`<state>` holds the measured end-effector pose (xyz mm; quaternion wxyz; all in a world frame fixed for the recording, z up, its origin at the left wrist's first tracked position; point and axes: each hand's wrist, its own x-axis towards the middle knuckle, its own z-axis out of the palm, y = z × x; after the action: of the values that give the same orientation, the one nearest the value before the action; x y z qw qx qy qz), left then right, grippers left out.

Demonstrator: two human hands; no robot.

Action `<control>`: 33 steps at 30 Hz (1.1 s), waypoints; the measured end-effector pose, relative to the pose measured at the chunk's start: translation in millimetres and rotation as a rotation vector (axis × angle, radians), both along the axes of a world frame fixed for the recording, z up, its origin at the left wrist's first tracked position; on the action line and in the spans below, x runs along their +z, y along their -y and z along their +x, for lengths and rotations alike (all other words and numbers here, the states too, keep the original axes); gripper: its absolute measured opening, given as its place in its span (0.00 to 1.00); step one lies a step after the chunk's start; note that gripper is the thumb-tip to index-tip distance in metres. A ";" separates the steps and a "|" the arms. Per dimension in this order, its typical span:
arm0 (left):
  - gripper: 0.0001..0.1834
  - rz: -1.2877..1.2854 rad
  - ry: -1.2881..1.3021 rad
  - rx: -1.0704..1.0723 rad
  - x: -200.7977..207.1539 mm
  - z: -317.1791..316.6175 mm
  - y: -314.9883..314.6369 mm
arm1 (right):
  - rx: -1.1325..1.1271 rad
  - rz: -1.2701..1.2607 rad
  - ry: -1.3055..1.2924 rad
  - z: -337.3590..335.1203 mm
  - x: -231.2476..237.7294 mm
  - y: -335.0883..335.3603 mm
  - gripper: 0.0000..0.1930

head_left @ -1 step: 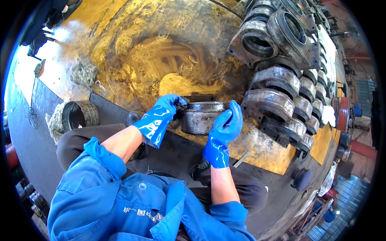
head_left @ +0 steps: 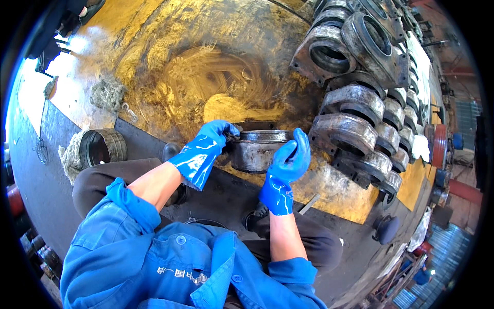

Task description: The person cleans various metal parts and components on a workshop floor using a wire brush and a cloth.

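A round metal bearing housing [head_left: 254, 155], grimy and dark with a shinier upper rim, stands in front of my knees on the stained yellow sheet. My left hand [head_left: 208, 141], in a blue rubber glove, is closed at the left edge of its rim. A dark, dirty wad of rag [head_left: 232, 135] shows at those fingertips, mostly hidden by them. On the housing's right side is my right hand [head_left: 290, 160], also gloved in blue. Its fingers stretch upward, with the thumb apart and the palm turned toward the housing; whether it touches the metal is hard to tell.
Stacked metal bearing housings [head_left: 345, 131] crowd the right side. At left, a metal ring [head_left: 103, 147] rests against pale fibrous waste [head_left: 71, 157], and a grey-green clump of fibres [head_left: 107, 93] lies farther off. A flat metal strip [head_left: 309, 204] lies by my right knee.
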<state>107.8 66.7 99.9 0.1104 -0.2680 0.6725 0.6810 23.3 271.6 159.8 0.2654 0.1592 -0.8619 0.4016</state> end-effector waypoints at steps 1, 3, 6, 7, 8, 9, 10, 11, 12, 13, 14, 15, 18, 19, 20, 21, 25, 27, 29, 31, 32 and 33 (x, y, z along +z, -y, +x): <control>0.27 -0.033 -0.037 -0.010 3.0 -1.0 0.3 | 0.004 0.008 0.001 -0.1 0.3 0.2 0.13; 0.25 -0.095 -0.266 -0.010 6.4 -0.9 -5.3 | 0.013 0.023 0.002 0.3 0.6 0.3 0.13; 0.22 -0.353 -0.507 -0.190 44.4 -21.9 -14.6 | 0.004 0.029 -0.023 -2.1 0.7 -3.8 0.13; 0.22 -0.411 -0.557 -0.222 55.0 -28.3 -16.3 | 0.006 0.014 -0.020 -1.0 0.3 -2.0 0.13; 0.21 -0.462 -0.610 -0.254 62.6 -37.1 -22.4 | 0.006 0.006 -0.018 -0.9 -1.1 -2.1 0.13; 0.21 -0.513 -0.663 -0.285 70.0 -46.6 -28.0 | 0.007 0.000 -0.016 -1.0 -2.3 -2.5 0.14; 0.20 -0.508 -0.703 -0.332 75.7 -56.6 -32.0 | 0.002 -0.012 -0.019 -1.5 -1.6 -2.1 0.14; 0.17 -0.557 -0.678 -0.367 84.3 -62.7 -37.2 | 0.000 -0.027 -0.017 0.4 -0.5 0.6 0.14; 0.15 -0.552 -0.716 -0.397 83.5 -71.0 -42.4 | -0.001 -0.043 -0.014 1.9 0.7 3.2 0.15; 0.14 -0.540 -0.759 -0.428 87.0 -79.9 -50.5 | -0.006 -0.051 -0.006 1.5 -0.1 2.0 0.15; 0.10 -0.652 -0.704 -0.475 91.1 -85.2 -59.1 | -0.010 -0.061 0.003 0.8 -2.9 0.8 0.15; 0.10 -0.676 -0.683 -0.470 93.9 -82.0 -59.9 | -0.014 -0.070 0.012 0.4 -4.7 -0.2 0.15; 0.08 -0.668 -0.723 -0.397 83.0 -71.0 -60.8 | 0.022 -0.040 0.001 -1.8 -2.9 -6.4 0.15; 0.09 -0.645 -0.764 -0.382 77.6 -65.1 -53.2 | 0.027 -0.034 -0.008 -2.4 -1.6 -5.8 0.15; 0.10 -0.611 -0.750 -0.363 76.0 -58.3 -46.3 | 0.042 0.009 -0.028 -2.5 -0.4 -6.2 0.15; 0.12 -0.577 -0.736 -0.345 74.7 -52.6 -40.2 | 0.033 0.018 -0.021 -1.6 -0.5 -5.0 0.15; 0.22 -0.472 -0.770 -0.201 65.0 -34.9 -27.2 | 0.031 0.029 0.009 0.9 0.1 -2.8 0.15; 0.23 -0.464 -0.787 -0.156 61.5 -33.4 -30.7 | 0.033 0.046 0.032 0.4 0.1 -5.5 0.15; 0.23 -0.426 -0.773 -0.099 59.4 -32.4 -34.7 | 0.032 0.046 -0.008 -1.4 1.3 -5.5 0.14; 0.22 -0.405 -0.795 -0.070 44.6 -28.5 -27.7 | 0.031 0.047 -0.026 -1.2 -0.7 -4.0 0.14; 0.22 -0.376 -0.779 -0.056 36.9 -25.1 -21.8 | 0.037 0.035 -0.036 -1.1 -0.5 -2.7 0.14; 0.21 -0.332 -0.720 -0.032 28.4 -24.4 -19.3 | 0.033 0.034 -0.022 -1.7 0.7 -2.2 0.14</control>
<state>83.4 86.0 128.3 -0.1668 -0.0154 0.7733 0.6115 21.6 273.8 160.5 0.2655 0.1820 -0.8629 0.3896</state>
